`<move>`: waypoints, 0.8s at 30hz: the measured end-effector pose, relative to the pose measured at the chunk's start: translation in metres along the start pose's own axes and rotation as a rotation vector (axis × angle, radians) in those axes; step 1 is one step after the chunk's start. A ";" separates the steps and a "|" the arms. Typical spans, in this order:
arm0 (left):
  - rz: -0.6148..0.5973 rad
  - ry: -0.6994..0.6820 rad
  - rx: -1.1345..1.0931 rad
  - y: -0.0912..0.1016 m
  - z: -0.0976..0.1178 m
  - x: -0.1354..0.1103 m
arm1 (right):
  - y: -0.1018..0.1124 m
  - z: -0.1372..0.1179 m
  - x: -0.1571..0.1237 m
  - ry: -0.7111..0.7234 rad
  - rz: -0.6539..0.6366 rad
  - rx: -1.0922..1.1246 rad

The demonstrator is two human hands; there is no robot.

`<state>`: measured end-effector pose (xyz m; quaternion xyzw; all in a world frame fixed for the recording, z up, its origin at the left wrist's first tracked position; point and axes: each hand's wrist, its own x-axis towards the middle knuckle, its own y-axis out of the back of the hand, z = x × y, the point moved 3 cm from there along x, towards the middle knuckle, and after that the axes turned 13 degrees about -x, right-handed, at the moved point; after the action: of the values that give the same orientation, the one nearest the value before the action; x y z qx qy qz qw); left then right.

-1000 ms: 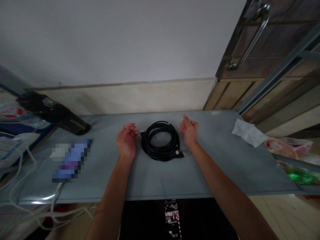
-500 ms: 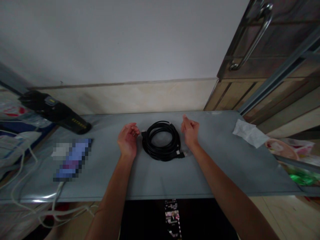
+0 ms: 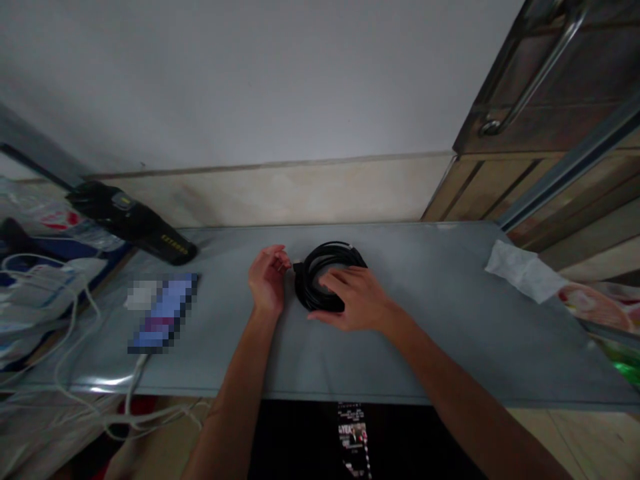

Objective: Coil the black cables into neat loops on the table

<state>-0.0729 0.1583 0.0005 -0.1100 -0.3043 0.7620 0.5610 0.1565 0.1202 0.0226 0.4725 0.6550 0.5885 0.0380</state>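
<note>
A coiled black cable lies on the grey table in the middle. My right hand rests flat on the near part of the coil, fingers spread and pointing left. My left hand is at the coil's left side, with its fingers curled and pinched at the cable's end plug.
A black handheld device lies at the back left. A blurred phone with a white cord sits at the left. A crumpled white tissue lies at the right. Bags and white cords crowd the far left. A wooden door stands at the right.
My right hand has moved from the coil's right side down onto the coil and spread flat. The view has shifted slightly right. My left hand stays at the plug.
</note>
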 end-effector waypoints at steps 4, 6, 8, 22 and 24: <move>0.006 -0.011 -0.007 0.000 0.000 0.001 | -0.013 0.000 -0.001 0.041 -0.179 -0.109; 0.015 -0.010 -0.005 0.000 0.000 0.001 | -0.016 0.001 -0.001 0.038 -0.213 -0.121; 0.011 -0.002 -0.005 0.001 0.000 0.001 | -0.017 0.002 -0.001 0.030 -0.212 -0.120; 0.088 -0.014 -0.100 0.005 -0.001 0.003 | -0.017 0.016 -0.001 0.080 -0.140 -0.301; 0.103 -0.002 -0.118 0.006 -0.001 0.003 | -0.016 0.012 -0.001 0.089 -0.132 -0.352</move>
<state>-0.0782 0.1606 -0.0038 -0.1576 -0.3433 0.7707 0.5132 0.1554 0.1307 0.0052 0.3882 0.5726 0.7104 0.1295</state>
